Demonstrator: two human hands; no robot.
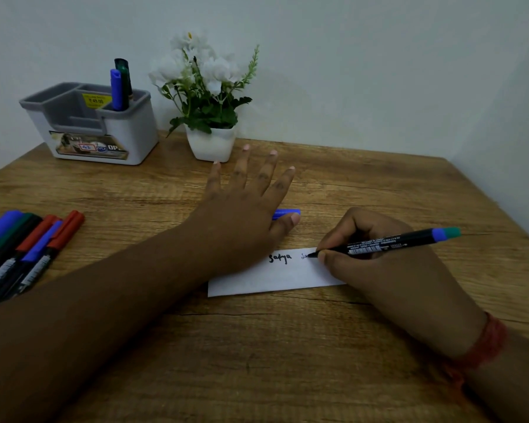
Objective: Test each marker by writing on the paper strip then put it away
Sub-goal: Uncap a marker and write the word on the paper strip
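A white paper strip (275, 277) lies on the wooden table (257, 346), with a word in black ink on it. My right hand (376, 264) grips a black marker (391, 241) with a blue end, its tip touching the strip to the right of the word. My left hand (245, 209) lies flat with straight, spread fingers, its heel on the strip's left part. A blue cap (286, 213) lies on the table by my left thumb. Several capped markers (25, 254) in blue, green and red lie at the left edge.
A grey and white organizer (92, 123) stands at the back left, holding a blue and a green marker (120, 85) in its right compartment. Beside it is a white pot of white flowers (209, 117). A pale wall runs behind the table.
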